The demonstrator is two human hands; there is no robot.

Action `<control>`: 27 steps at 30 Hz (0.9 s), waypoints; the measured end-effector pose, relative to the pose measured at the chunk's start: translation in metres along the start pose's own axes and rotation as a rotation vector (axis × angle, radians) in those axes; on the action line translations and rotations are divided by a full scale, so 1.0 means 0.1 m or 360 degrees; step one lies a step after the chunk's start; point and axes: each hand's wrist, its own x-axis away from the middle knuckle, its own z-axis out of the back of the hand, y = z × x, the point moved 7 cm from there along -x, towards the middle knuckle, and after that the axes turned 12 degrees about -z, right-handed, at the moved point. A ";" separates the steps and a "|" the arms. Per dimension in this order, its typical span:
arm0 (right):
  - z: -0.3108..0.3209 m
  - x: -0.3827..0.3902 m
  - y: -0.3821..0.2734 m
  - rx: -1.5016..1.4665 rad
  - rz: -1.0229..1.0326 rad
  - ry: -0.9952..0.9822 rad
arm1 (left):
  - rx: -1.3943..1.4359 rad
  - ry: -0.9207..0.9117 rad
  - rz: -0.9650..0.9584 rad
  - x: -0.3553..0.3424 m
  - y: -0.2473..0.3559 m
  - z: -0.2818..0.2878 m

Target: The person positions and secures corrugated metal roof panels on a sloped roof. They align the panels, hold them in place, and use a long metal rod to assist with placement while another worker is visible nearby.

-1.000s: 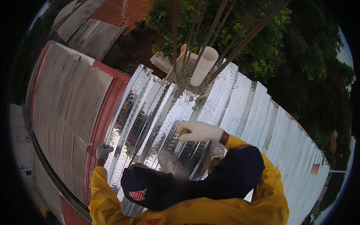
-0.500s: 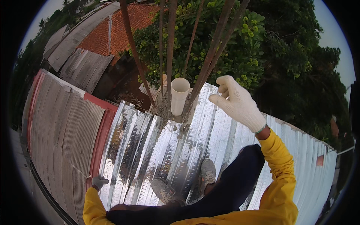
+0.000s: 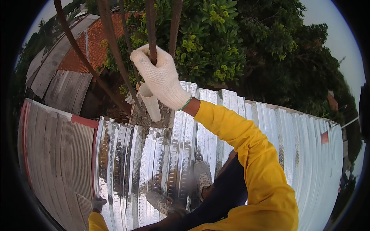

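My right hand point(image 3: 154, 77), in a white knit glove, is closed around an upright rusty steel bar point(image 3: 151, 29), above a short white pipe point(image 3: 150, 102). The pipe stands among several bars on a rough concrete column top point(image 3: 163, 121). My left hand point(image 3: 98, 204), in a greyish glove, grips the left edge of the shiny ribbed metal sheets point(image 3: 146, 150), beside a red border strip. My two shoes point(image 3: 202, 177) rest on the sheets.
Weathered corrugated roofing point(image 3: 54, 146) lies to the left, with red-tiled and grey roofs point(image 3: 81, 46) farther back. Leafy trees point(image 3: 216, 46) rise behind the column. The metal sheeting extends right to an outer edge, where a pale thin pole point(image 3: 348, 122) juts out.
My right hand has risen from near my feet, moved leftward at the top and closed on a bar. The view has tilted up. My left hand stays at the sheet's edge.
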 end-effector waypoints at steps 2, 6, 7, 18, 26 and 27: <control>-0.02 0.01 0.03 0.0013 -0.0036 0.0018 | 0.0041 0.0016 -0.0032 0.02 0.02 -0.05; -0.01 0.00 0.00 0.0027 -0.0028 0.0053 | 0.0182 0.0185 -0.0129 0.03 -0.04 0.07; -0.01 0.00 0.01 0.0053 -0.0016 0.0085 | 0.0099 0.0145 -0.0078 0.03 -0.05 0.05; -0.01 0.00 -0.04 0.0137 -0.0037 0.0182 | -0.0123 0.0058 0.0055 -0.03 -0.08 0.00; 0.02 -0.02 0.00 0.0105 0.0043 0.0196 | 0.0083 0.0052 0.0014 -0.05 -0.08 -0.12; -0.01 -0.02 0.01 0.0131 0.0013 0.0196 | 0.0027 0.0053 -0.0002 -0.02 -0.09 -0.09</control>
